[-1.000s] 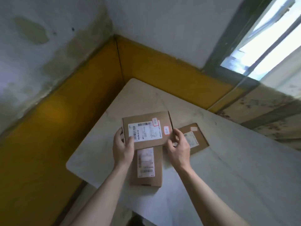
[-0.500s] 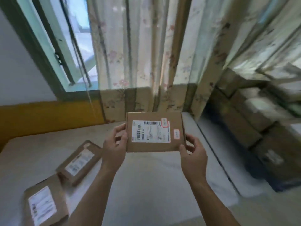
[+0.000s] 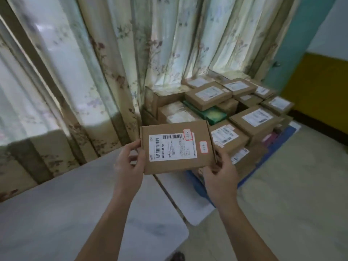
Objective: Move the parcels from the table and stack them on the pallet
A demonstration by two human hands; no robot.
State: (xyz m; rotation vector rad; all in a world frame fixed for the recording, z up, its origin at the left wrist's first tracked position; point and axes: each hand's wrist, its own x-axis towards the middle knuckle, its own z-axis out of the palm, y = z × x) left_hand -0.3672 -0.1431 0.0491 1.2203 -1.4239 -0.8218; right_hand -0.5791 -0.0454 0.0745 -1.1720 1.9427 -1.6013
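I hold a flat brown cardboard parcel (image 3: 175, 132) with a white barcode label in the air, label up. My left hand (image 3: 129, 166) grips its left edge and my right hand (image 3: 219, 174) grips its lower right corner. The parcel hangs over the gap between the pale table (image 3: 66, 204) at lower left and the blue pallet (image 3: 275, 147) at right. Several brown labelled parcels (image 3: 254, 119) are stacked on the pallet, and a green box (image 3: 212, 113) sits among them.
Floral curtains (image 3: 113, 63) hang behind the table and the stack. A teal door frame (image 3: 301, 44) and a yellow wall band (image 3: 320, 87) stand at far right. Pale bare floor (image 3: 291, 194) lies to the right of the pallet.
The view has swung right, from the table corner to the pallet. The parcel, lifted off the table a second ago, has travelled with both hands toward the stack. The other table parcels left the view.
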